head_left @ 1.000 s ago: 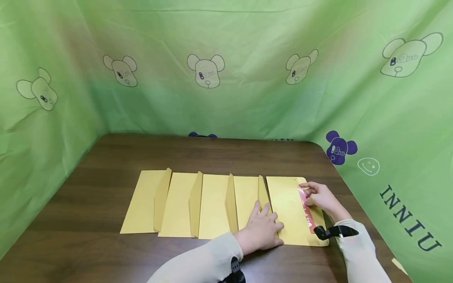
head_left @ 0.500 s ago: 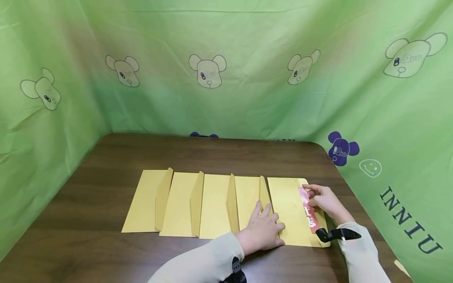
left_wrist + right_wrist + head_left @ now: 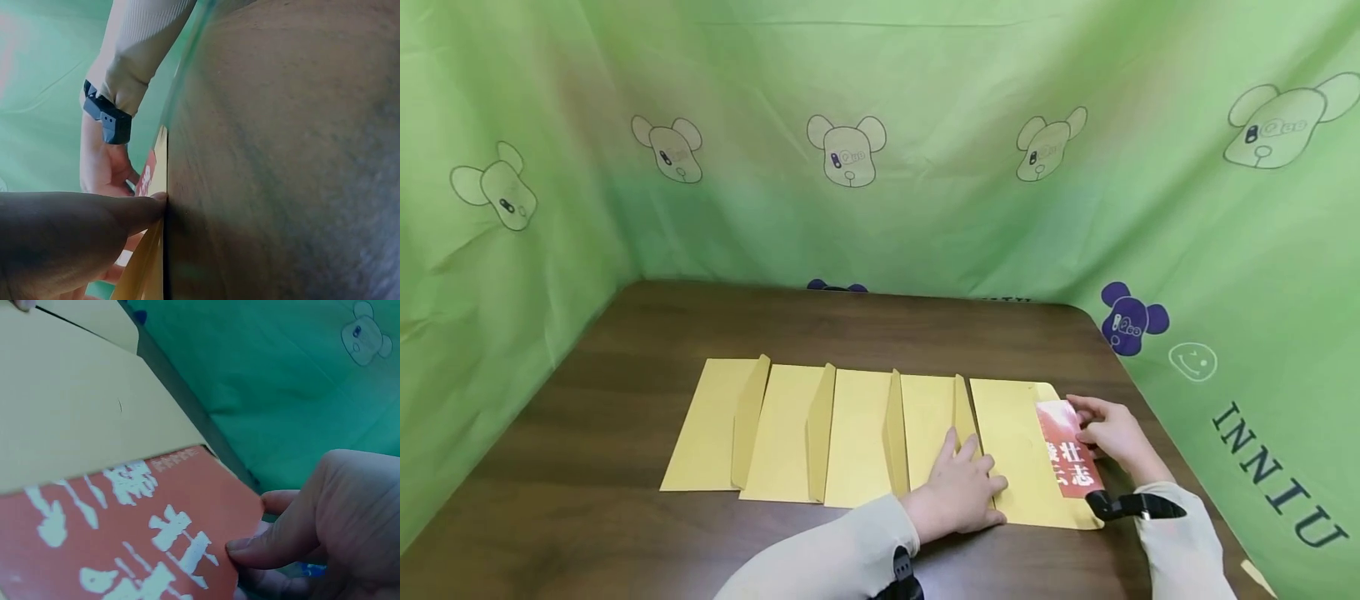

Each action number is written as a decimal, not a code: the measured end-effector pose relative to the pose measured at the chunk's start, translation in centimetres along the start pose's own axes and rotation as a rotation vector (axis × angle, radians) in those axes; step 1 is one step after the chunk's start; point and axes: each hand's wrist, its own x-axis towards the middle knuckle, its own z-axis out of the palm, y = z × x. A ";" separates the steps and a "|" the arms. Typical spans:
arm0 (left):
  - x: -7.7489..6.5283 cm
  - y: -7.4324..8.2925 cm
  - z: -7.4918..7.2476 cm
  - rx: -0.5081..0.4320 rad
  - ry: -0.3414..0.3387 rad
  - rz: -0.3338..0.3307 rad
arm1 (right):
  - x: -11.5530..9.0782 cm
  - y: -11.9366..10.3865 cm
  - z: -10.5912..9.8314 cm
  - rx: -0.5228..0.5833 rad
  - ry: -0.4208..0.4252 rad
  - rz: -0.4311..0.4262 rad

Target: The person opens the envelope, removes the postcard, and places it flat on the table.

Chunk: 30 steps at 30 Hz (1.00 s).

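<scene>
Between thumb and fingers, my right hand [image 3: 1111, 430] pinches the outer edge of a red card [image 3: 1066, 450] with white characters. The card juts from the right end of the rightmost yellow envelope [image 3: 1011, 442]; its inner part is hidden inside. Up close in the right wrist view, the thumb lies on the card's face [image 3: 212, 500], and the envelope's edge crosses over the card. My left hand [image 3: 957, 490] rests with spread fingers on the neighbouring envelope [image 3: 925, 417] and the rightmost envelope's left edge. In the left wrist view, its thumb [image 3: 153, 206] presses at the envelope edge.
Three more yellow envelopes lie in a row to the left, among them the leftmost envelope [image 3: 703, 433], with raised flaps on their right sides. The brown wooden table [image 3: 587, 400] is enclosed by a green printed cloth [image 3: 760, 217] at the back and sides.
My right hand has moved right, drawing the red card further out of the envelope, so a narrow strip has become a wide section with characters. The left hand stays in place.
</scene>
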 end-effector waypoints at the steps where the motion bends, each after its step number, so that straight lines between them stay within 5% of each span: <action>1: 0.0 -0.1 0.0 -0.003 0.000 -0.001 | -0.1 0.1 -0.1 0.002 0.013 0.005; 23: 0.1 -0.1 0.0 -0.002 -0.009 0.006 | -1.1 1.6 -1.4 -0.018 0.164 0.009; 30: 0.1 -0.2 0.3 -0.002 -0.011 0.011 | -1.6 2.2 -2.1 -0.046 0.143 -0.023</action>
